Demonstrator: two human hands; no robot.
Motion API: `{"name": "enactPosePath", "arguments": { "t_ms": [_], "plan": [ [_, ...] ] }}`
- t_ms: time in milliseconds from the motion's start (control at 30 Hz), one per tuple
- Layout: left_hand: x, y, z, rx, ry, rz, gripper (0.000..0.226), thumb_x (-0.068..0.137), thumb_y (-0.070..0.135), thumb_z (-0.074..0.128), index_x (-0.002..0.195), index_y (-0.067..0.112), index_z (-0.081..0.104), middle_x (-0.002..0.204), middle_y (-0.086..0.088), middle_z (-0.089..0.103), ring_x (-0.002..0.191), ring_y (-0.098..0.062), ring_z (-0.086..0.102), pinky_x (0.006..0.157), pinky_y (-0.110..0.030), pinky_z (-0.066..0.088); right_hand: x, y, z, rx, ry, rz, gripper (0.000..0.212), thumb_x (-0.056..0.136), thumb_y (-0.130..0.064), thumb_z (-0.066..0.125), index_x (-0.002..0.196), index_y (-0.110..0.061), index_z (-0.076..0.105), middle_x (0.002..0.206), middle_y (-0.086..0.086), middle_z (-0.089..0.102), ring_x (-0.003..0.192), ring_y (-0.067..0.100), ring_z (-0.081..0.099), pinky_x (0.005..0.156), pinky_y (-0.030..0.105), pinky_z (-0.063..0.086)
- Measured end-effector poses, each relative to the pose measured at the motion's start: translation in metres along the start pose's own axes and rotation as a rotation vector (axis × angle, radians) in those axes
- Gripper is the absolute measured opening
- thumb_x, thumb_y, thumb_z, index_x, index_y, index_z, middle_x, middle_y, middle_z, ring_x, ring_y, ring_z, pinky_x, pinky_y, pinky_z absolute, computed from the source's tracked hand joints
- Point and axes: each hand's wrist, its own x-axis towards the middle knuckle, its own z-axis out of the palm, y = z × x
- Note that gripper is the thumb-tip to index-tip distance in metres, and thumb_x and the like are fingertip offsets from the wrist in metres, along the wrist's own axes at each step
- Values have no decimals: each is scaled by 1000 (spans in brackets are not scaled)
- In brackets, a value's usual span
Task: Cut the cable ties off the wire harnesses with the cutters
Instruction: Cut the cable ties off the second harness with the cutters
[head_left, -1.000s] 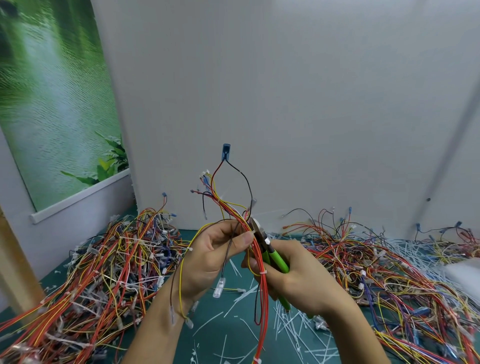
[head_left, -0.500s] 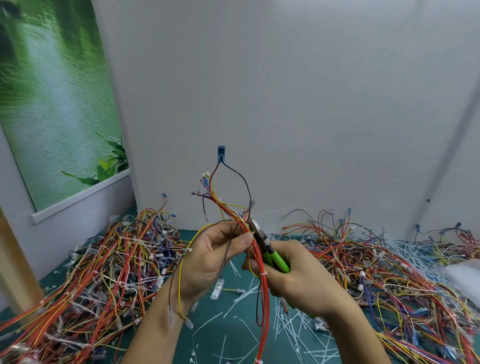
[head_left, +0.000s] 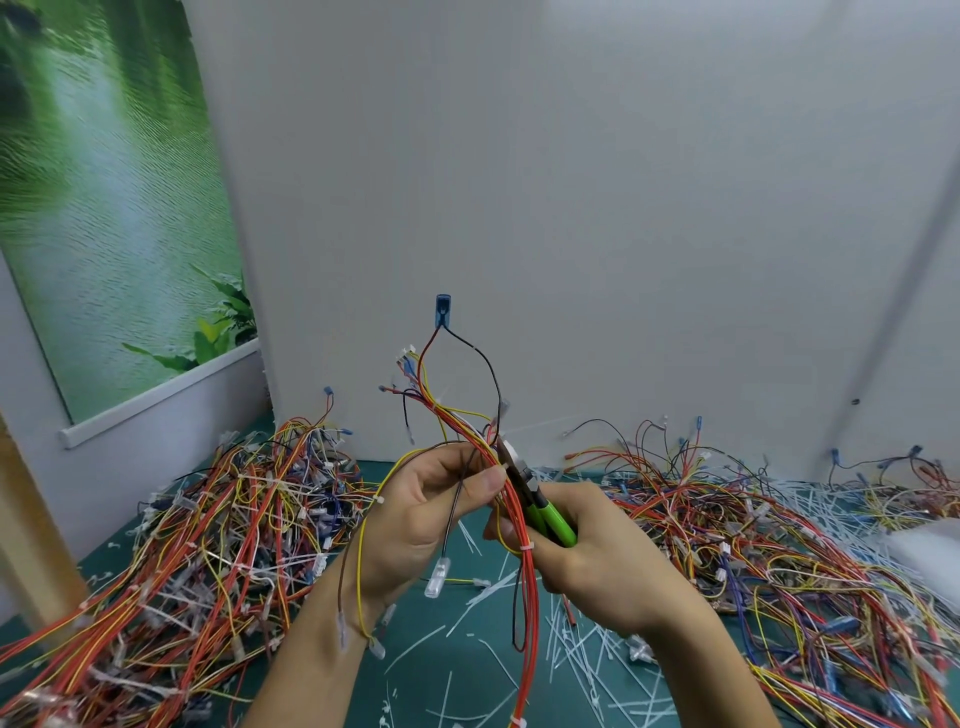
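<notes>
My left hand (head_left: 423, 512) pinches a wire harness (head_left: 527, 597) of red, yellow and black wires held upright over the green mat. Its loose ends fan out above, topped by a blue terminal (head_left: 443, 306). My right hand (head_left: 587, 556) grips the green-handled cutters (head_left: 545, 512), whose metal jaws sit against the bundle just right of my left thumb. A white cable tie (head_left: 525, 548) wraps the red wires just below the jaws, beside my right fingers. Whether the jaws are closed is hidden by the wires.
A large heap of tangled harnesses (head_left: 208, 545) lies on the left and another heap (head_left: 779, 545) on the right. Cut white ties (head_left: 587, 660) litter the green mat (head_left: 467, 675) between them. A grey wall stands close behind, and a wooden post (head_left: 31, 535) at the left edge.
The harness and both hands have shifted very slightly; the blue terminal on top has swayed a little to the left. The grips are unchanged.
</notes>
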Motion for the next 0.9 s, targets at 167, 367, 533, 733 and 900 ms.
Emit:
{"name": "enactPosePath", "arguments": {
  "t_ms": [167, 367, 533, 733, 900],
  "plan": [
    [1, -1, 1, 3, 8, -9, 26, 77, 27, 75, 96, 11, 78, 96, -10, 73, 95, -20, 67, 88, -25, 52, -1, -1, 1, 12, -4, 0, 11, 98, -34, 60, 91, -29, 67, 62, -8, 46, 57, 8, 41, 52, 22, 40],
    [2, -4, -2, 19, 11, -1, 36, 77, 28, 75, 98, -1, 72, 97, -14, 71, 96, -24, 65, 91, -29, 53, 0, 0, 2, 39, -20, 6, 14, 100, -32, 58, 91, -23, 64, 62, -4, 43, 56, 13, 41, 53, 28, 39],
    [2, -5, -2, 29, 16, 5, 39, 78, 30, 76, 98, -3, 69, 97, -17, 69, 95, -25, 63, 91, -31, 53, 0, 1, 3, 97, -34, 43, 15, 103, -24, 58, 93, -21, 69, 60, 0, 47, 51, 17, 44, 50, 33, 41],
    [3, -5, -1, 16, 22, 3, 34, 78, 29, 75, 95, 0, 72, 93, -14, 69, 91, -23, 63, 89, -31, 52, 0, -1, 3, 11, -20, 39, 15, 103, -26, 58, 93, -23, 69, 74, 14, 67, 60, 14, 62, 61, 45, 57],
    [3, -6, -1, 20, 32, -1, 42, 77, 30, 76, 97, -6, 68, 95, -15, 68, 94, -24, 62, 90, -32, 51, -1, -3, 4, 24, -8, 32, 16, 103, -28, 58, 91, -28, 69, 70, 15, 64, 56, 26, 57, 56, 52, 54]
  ]
}}
